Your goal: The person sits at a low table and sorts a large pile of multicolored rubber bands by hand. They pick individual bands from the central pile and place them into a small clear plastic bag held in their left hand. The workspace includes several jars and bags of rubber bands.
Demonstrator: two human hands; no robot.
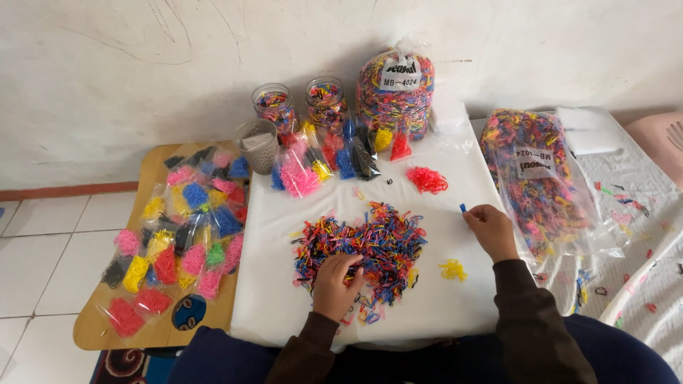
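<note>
My left hand point(336, 283) rests half-curled in the heap of mixed coloured rubber bands point(366, 245); my right hand point(491, 229) pinches, it seems, one small blue band point(462, 208).

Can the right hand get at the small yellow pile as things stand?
Probably yes. The right hand, pinching a blue band, hovers just above the yellow pile, with only bare white cloth between them.

two jars point(274, 107) of bands, grey cup point(257, 145) (by the wall), sorted packets point(179, 242).
</note>
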